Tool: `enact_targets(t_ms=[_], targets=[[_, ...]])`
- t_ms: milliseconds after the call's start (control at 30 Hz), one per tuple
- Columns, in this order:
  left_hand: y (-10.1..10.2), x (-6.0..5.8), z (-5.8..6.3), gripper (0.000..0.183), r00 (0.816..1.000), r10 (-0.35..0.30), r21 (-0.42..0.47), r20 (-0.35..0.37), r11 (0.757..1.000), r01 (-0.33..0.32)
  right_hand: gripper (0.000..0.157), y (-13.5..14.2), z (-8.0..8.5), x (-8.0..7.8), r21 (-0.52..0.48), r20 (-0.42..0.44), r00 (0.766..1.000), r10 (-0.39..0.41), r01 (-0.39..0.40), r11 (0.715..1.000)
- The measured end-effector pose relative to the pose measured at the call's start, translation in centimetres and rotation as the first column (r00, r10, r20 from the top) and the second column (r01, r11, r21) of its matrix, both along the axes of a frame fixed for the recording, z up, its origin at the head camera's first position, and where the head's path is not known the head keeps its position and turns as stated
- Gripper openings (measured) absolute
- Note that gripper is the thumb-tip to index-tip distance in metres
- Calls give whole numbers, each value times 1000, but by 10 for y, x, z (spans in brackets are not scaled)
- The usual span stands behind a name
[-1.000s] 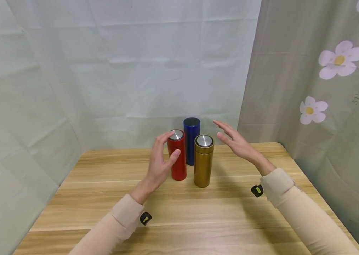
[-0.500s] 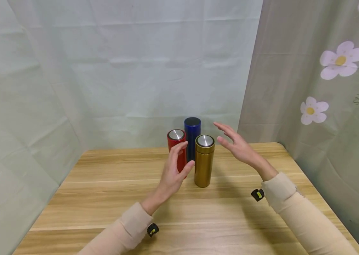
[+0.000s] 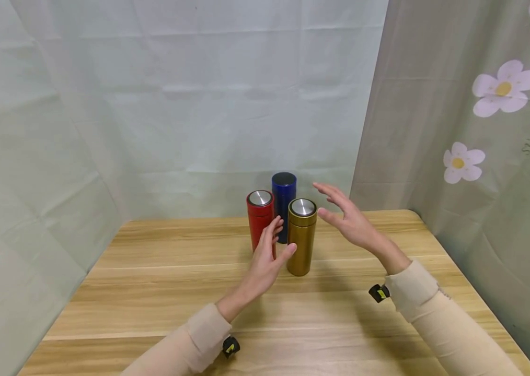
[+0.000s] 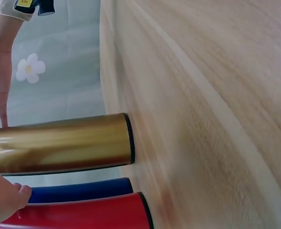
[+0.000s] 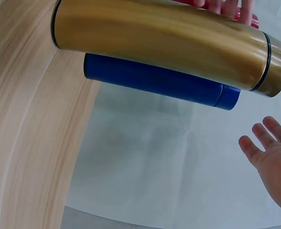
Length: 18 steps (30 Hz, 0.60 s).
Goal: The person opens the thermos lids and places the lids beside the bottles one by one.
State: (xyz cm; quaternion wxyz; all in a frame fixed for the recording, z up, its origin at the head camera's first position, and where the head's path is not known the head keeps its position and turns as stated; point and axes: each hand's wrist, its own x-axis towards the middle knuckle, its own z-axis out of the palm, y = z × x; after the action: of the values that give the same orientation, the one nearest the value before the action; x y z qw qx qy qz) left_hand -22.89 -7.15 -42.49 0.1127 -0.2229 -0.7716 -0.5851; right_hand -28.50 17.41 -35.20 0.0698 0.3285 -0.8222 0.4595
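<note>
Three thermos flasks stand upright in a tight group: a red flask with a steel-topped lid, a gold flask in front on the right, and a dark-topped blue flask behind. My left hand is in front of the red flask, its fingers extended toward the gap beside the gold one. It grips nothing; in the left wrist view its thumb side overlaps the red flask. To the right of the gold lid, my right hand is raised with spread fingers, apart from the gold flask in the right wrist view.
The flasks stand on a wood-grain table toward its far edge. Pale cloth hangs behind and on the left; a flowered curtain hangs on the right. Each cuff carries a small black device.
My left hand has left the top of the red flask, moving right and lower toward the gold one. My right hand has shifted only slightly. The flasks stay in place.
</note>
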Motion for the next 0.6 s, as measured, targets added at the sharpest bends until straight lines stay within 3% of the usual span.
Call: enact_targets(t_ms=[267, 600], targets=[[8, -5, -4, 83, 995, -33, 17, 94, 999, 31, 60, -2, -4, 4, -21, 9, 1000, 13, -13, 1000], [17, -10, -6, 94, 987, 22, -25, 161, 1000, -18, 62, -6, -6, 4, -26, -1, 1000, 20, -20, 999]])
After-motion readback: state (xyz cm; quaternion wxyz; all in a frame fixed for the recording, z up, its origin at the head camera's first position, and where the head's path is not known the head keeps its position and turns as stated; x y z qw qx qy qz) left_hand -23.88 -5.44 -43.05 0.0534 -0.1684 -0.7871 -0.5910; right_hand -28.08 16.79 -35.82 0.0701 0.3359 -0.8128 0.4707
